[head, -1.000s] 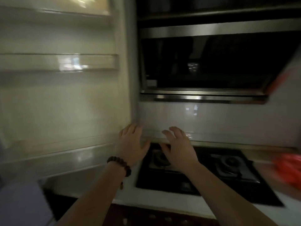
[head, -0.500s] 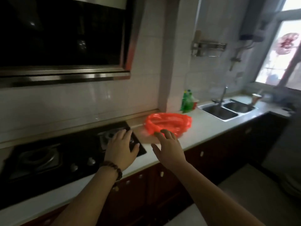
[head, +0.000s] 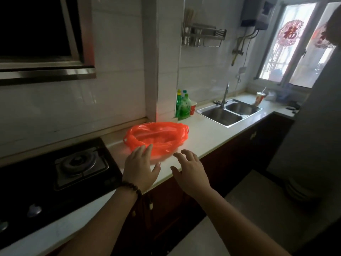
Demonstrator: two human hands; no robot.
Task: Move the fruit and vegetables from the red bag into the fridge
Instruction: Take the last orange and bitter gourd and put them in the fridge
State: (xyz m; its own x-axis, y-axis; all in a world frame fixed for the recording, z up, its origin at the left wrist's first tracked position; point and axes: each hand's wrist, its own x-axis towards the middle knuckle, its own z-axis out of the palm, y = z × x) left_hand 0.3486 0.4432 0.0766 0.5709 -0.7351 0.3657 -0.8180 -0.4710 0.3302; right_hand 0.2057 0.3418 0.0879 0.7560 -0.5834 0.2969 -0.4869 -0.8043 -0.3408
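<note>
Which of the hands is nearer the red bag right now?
Left. The left hand reaches the red bag at its near edge; the right hand hovers apart, nearer the counter's front.

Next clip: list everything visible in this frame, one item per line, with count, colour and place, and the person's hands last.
red bag: 1, red-orange, on the counter between stove and sink
counter: 1, white, along the wall
gas stove: 1, black, set in the counter at left
range hood: 1, dark with steel trim, above the stove
bottles: about 3, green, by the wall pillar
paper cups: 2, red and white, one by the bottles, one past the sink
sink: 1 double, steel, right of the bag
rack: 1, steel, on the wall
left hand: open, fingertips at the bag's near edge, beaded bracelet on the wrist
right hand: open, near the counter's front edge
</note>
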